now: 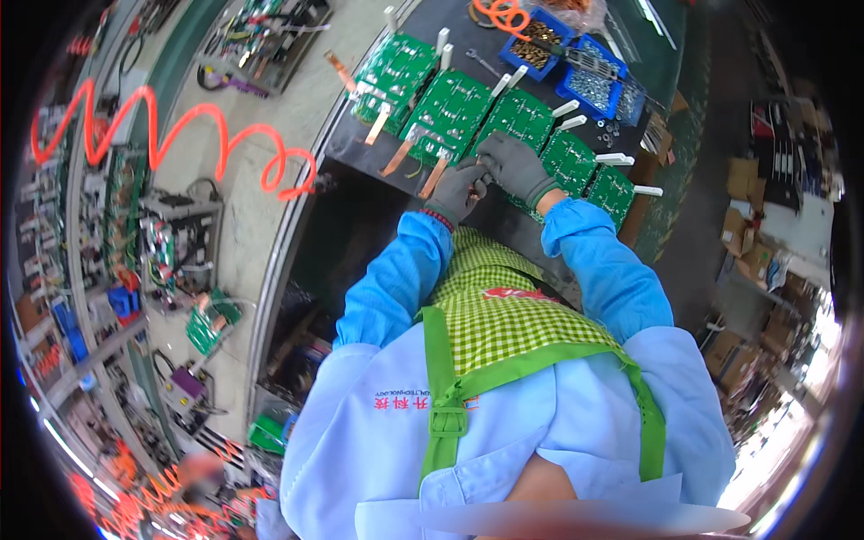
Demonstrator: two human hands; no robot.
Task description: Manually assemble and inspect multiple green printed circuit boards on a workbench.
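Note:
My left hand (456,191) and my right hand (515,166), both in dark grey gloves, meet at the near edge of a row of green circuit boards. The fingers of each are curled and pinched together. Whatever lies between them is too small or hidden to make out. Just left of my left hand, a copper strip (434,176) juts from a board (447,110) toward me. Another copper strip (396,159) sits further left. Beyond my right hand lies a board (518,117), partly covered by the glove. White posts (500,85) stand along the boards' far edges.
A blue bin (533,58) of brass-coloured parts and a blue bin (594,87) of silvery hardware stand at the back. A wrench (483,61) lies behind the boards. Loose washers (605,135) lie right of them. An orange coiled hose (220,135) hangs at left.

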